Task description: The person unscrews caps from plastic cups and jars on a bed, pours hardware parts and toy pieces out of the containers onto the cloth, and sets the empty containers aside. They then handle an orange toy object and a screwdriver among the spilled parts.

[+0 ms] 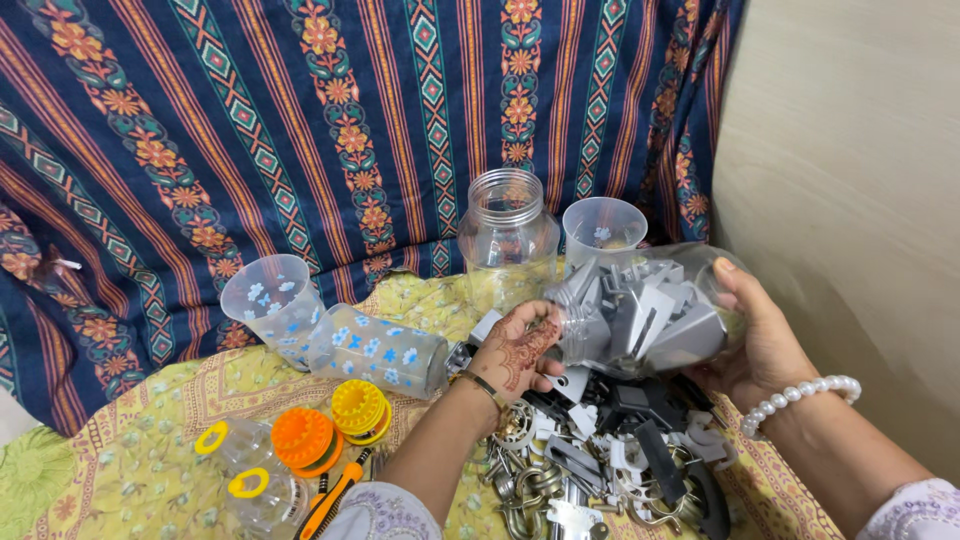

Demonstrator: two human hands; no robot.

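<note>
My right hand (765, 345) holds a clear plastic jar (650, 310) on its side, filled with grey plastic pieces, its mouth pointing left. My left hand (518, 352), with henna on its back, is at the jar's mouth, fingers touching the neck. Below both hands lies a pile of grey, black and white plastic parts and metal hooks (600, 460) on the yellow cloth (130, 450).
An empty clear jar (508, 235) stands upright behind, with a clear cup (603, 228) to its right. Two flower-printed tumblers (272, 300) (378, 350) lie at left. Orange and yellow lids (330, 425) and small jars sit at front left. A striped blue cloth (250, 120) hangs behind; a wall (850, 150) is at right.
</note>
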